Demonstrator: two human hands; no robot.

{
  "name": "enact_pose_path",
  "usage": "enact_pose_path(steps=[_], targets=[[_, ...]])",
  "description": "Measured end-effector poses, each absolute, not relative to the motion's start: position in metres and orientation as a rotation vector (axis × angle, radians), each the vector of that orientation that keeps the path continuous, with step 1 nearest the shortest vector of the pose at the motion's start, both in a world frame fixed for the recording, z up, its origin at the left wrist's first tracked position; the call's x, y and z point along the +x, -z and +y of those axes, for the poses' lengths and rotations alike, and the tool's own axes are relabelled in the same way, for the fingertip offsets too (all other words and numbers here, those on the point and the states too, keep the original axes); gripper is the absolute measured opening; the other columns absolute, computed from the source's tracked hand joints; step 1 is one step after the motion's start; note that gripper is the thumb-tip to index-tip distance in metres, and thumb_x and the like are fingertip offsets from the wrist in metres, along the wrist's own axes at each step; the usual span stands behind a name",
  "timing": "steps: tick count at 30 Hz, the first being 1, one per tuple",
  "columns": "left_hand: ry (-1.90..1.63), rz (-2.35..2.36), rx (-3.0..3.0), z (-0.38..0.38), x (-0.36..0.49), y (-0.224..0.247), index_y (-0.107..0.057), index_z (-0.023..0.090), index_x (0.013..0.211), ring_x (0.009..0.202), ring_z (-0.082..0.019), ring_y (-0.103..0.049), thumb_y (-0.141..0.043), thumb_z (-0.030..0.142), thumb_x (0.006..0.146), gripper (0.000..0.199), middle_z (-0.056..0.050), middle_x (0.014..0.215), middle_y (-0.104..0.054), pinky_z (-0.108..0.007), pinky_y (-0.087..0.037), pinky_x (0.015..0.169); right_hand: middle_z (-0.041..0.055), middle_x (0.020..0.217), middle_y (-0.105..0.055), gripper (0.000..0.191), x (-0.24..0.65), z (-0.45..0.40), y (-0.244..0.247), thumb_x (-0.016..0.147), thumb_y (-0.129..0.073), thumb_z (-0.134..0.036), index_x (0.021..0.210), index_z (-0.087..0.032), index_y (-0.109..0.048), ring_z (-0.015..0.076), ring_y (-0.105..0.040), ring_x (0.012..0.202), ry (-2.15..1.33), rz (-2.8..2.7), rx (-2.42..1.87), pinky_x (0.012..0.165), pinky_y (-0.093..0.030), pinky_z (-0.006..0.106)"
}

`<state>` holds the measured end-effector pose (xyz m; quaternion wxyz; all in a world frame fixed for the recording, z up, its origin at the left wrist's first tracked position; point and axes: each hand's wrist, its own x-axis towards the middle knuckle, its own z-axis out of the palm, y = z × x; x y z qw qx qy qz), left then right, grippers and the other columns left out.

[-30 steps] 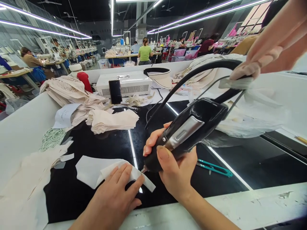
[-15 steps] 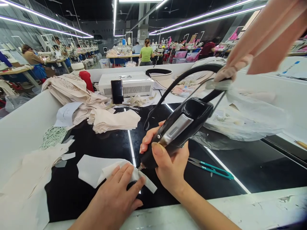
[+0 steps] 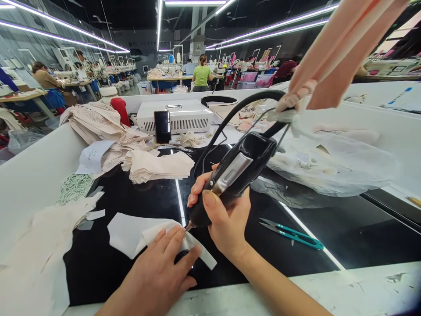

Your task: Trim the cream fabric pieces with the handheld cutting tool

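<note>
1. By the left hand (image 3: 164, 262), its grip spread flat, the white material (image 3: 129, 232) is pressed upon the black surface (image 3: 98, 276).
2. By the right hand (image 3: 226, 219), the black tool (image 3: 233, 179) is gripped, its tip (image 3: 188, 227) being placed at the material's edge.
3. Farther, a dark phone (image 3: 162, 127) is stood before the white box (image 3: 194, 115).

No text legible. Triangle sign (image 3: 198, 46) on the pillar (image 3: 197, 27), wording too small. White sheet (image 3: 94, 157) at left: printed lines, unreadable. Label (image 3: 303, 159) in the clear plastic bag (image 3: 357, 175): too blurred.
</note>
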<state>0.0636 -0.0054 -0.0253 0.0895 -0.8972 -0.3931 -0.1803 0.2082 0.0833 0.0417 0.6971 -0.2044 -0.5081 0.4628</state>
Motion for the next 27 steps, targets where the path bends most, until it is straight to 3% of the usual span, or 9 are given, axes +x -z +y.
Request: enact_pose_path(steps=[10, 18, 27], targets=[[0.501, -1.217, -2.662, -0.007, 0.056, 0.017, -0.059, 0.012, 0.134, 0.117, -0.039, -0.071, -0.078, 0.036, 0.092, 0.052, -0.022, 0.129, -0.069, -0.053, -0.064, 0.093, -0.0084, 0.077, -0.070, 0.033, 0.210, 0.076, -0.042, 0.082, -0.077, -0.018, 0.106, -0.027, -0.055, 0.0099, -0.061, 0.055, -1.015, -1.126, -0.435, 0.050, -0.054, 0.024], [0.482, -1.259, -2.686, -0.009, 0.056, 0.011, -0.061, 0.014, 0.133, 0.117, -0.040, -0.070, -0.093, 0.028, 0.075, 0.068, -0.023, 0.132, -0.068, -0.053, -0.065, 0.091, -0.0076, 0.076, -0.069, 0.033, 0.209, 0.077, -0.043, 0.081, -0.077, -0.020, 0.103, -0.027, -0.054, 0.0107, -0.061, 0.054, -1.011, -1.131, -0.457, 0.049, -0.054, 0.024], [0.513, -1.286, -2.711, -0.006, 0.057, 0.010, -0.064, 0.014, 0.130, 0.118, -0.040, -0.070, -0.095, 0.023, 0.072, 0.066, -0.023, 0.132, -0.067, -0.054, -0.065, 0.092, -0.0082, 0.075, -0.069, 0.034, 0.202, 0.085, -0.042, 0.081, -0.077, -0.023, 0.105, -0.027, -0.053, 0.0111, -0.061, 0.054, -1.019, -1.114, -0.457, 0.050, -0.055, 0.026]])
